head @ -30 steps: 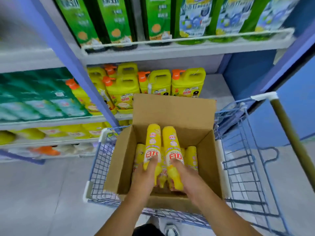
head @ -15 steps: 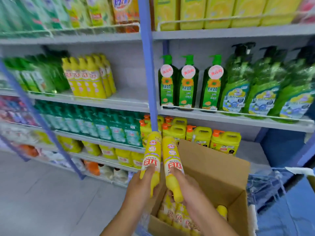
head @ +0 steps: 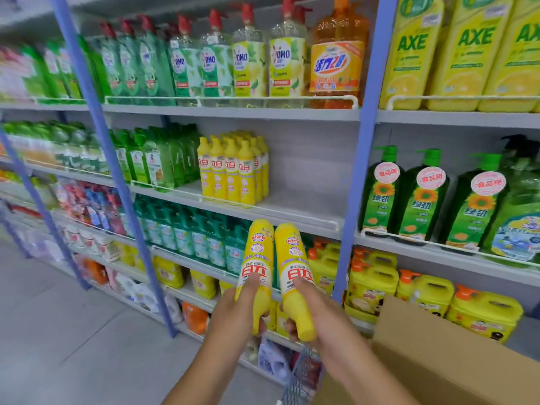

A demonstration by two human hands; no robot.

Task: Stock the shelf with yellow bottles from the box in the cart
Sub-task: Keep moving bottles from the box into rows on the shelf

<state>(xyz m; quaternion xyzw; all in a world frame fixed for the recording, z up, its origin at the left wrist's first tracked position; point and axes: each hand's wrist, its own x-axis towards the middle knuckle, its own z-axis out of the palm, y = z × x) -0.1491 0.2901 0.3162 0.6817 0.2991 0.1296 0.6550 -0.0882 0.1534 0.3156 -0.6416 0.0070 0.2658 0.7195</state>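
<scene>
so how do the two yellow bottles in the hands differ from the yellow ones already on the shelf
The two held bottles are upside down, caps toward the person; the shelf group stands upright, caps up. The held pair is gripped in the air, one in the left hand, one in the right hand, while the shelf group rests in rows beside bare shelf space. Both share yellow bodies and the same red label.

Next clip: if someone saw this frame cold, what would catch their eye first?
Two yellow bottles held upside down at centre: the left hand grips the left bottle, the right hand the right bottle. Above them on the middle shelf stands a cluster of matching yellow bottles, with bare shelf to its right. A cardboard box fills the lower right corner.
</scene>
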